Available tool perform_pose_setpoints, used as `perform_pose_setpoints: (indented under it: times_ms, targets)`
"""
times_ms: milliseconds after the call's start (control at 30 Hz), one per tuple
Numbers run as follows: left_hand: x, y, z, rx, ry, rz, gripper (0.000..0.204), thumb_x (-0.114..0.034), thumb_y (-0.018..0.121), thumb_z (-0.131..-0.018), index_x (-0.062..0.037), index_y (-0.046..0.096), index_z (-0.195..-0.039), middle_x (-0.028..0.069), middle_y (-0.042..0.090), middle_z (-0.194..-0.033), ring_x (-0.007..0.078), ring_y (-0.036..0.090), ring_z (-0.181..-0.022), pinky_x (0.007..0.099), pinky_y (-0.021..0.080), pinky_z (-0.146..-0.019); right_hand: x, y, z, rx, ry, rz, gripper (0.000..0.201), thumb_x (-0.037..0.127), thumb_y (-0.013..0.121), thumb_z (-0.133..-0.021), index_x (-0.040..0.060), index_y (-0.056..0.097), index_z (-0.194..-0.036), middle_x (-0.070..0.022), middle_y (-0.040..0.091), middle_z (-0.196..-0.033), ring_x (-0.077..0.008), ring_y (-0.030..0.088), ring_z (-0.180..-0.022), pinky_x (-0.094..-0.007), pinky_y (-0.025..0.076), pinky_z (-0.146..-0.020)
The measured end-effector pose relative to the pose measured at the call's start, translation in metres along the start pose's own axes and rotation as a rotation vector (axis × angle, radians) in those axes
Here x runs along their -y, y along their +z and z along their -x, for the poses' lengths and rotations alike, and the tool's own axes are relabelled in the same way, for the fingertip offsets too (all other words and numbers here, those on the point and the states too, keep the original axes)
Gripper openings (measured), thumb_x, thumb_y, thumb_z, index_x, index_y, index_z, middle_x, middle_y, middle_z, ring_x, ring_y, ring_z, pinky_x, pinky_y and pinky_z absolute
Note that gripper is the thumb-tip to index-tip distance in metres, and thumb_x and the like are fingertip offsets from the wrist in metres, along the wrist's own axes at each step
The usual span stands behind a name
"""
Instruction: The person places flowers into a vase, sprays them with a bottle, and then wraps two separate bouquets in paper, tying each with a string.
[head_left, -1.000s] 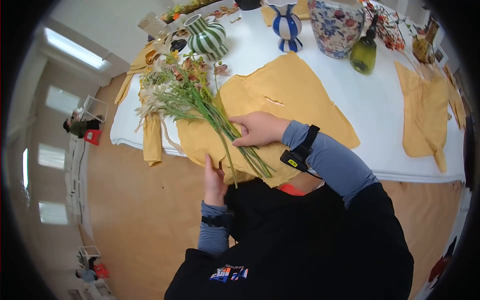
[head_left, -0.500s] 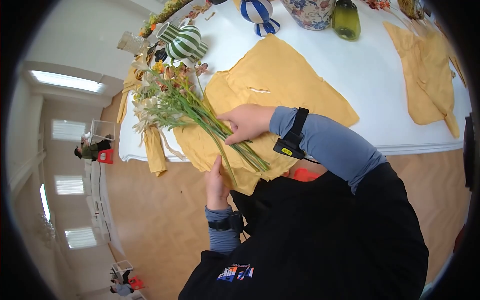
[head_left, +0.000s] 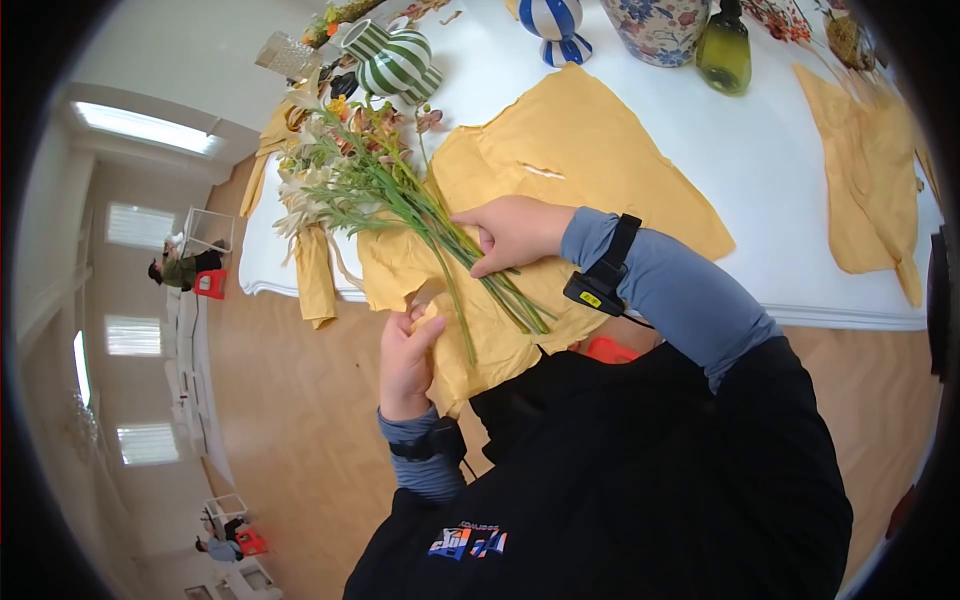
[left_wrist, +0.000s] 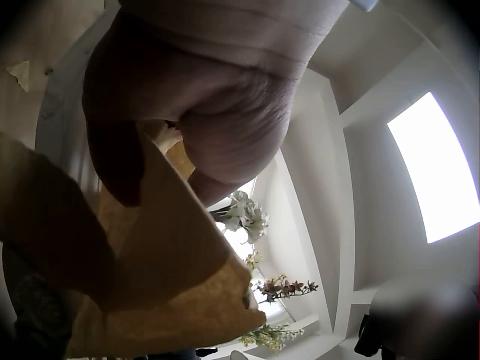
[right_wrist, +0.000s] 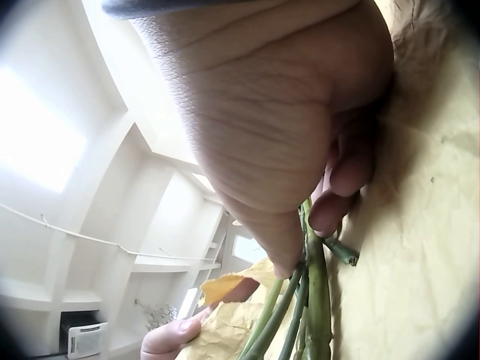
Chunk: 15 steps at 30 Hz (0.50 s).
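Note:
A bunch of flowers (head_left: 400, 195) with white and reddish-brown blooms lies slantwise on a crumpled sheet of yellow wrapping paper (head_left: 600, 165). Around its green stems (right_wrist: 318, 300) curl the thumb and fingers of my right hand (head_left: 520, 238), low against the paper. My left hand (head_left: 405, 368) pinches the near left edge of the sheet, thumb on top, and the paper there is lifted and bent. In the left wrist view a fold of the paper (left_wrist: 172, 255) hangs from between thumb and fingers. A small tear shows in the sheet's middle.
Along the back of the white table (head_left: 770, 230) stand a green-striped vase (head_left: 395, 62), a blue-and-white vase (head_left: 552, 28), a floral pot (head_left: 655, 30) and a green bottle (head_left: 724, 55). More yellow paper (head_left: 870, 185) lies at the right. A red stool (head_left: 610, 350) shows beneath the table edge.
My left hand has gone from a raised thumb beside the paper to pinching its edge, folding it up a little. My right hand keeps its grip on the stems.

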<state>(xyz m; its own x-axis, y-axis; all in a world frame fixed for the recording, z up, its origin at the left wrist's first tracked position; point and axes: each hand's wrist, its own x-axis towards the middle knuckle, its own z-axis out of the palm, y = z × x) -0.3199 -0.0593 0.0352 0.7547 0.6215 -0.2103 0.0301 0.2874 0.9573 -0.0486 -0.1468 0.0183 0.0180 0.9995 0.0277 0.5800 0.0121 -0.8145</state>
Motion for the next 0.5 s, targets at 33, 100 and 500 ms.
perform_pose_setpoints:
  times_ms: [33,100,500]
  targets:
    - [-0.002,0.012,-0.003,0.026,0.030,-0.055,0.070,0.005,0.069,-0.091,0.0039,0.039,-0.154,0.0059,0.068,-0.110,0.0155,0.066,-0.099,0.0291,0.053,-0.090,0.001,-0.001,0.000,0.007,-0.008,0.009,0.092,0.043,0.084,-0.079,-0.0006,0.047,-0.151,-0.0147,0.074,-0.098,-0.0313,0.072,-0.090,-0.0392,0.056,-0.079]
    - [-0.003,0.030,-0.013,0.046,0.029,-0.059,0.077,0.009,0.068,-0.089,0.0018,0.034,-0.157,0.0019,0.063,-0.101,0.0108,0.062,-0.093,0.0254,0.051,-0.086,0.002,-0.001,0.002,0.004,0.013,-0.022,0.090,0.042,0.086,-0.079,-0.0009,0.049,-0.150,-0.0139,0.074,-0.097,-0.0294,0.072,-0.088,-0.0373,0.057,-0.077]
    - [0.009,0.081,-0.046,0.048,0.044,-0.271,0.065,0.006,0.067,-0.094,-0.0003,0.037,-0.152,0.0046,0.068,-0.105,0.0098,0.065,-0.099,0.0231,0.051,-0.089,-0.002,-0.015,0.003,0.138,0.169,-0.431,0.044,0.028,0.066,-0.095,-0.0019,0.058,-0.126,-0.0098,0.073,-0.089,-0.0198,0.071,-0.076,-0.0322,0.056,-0.071]
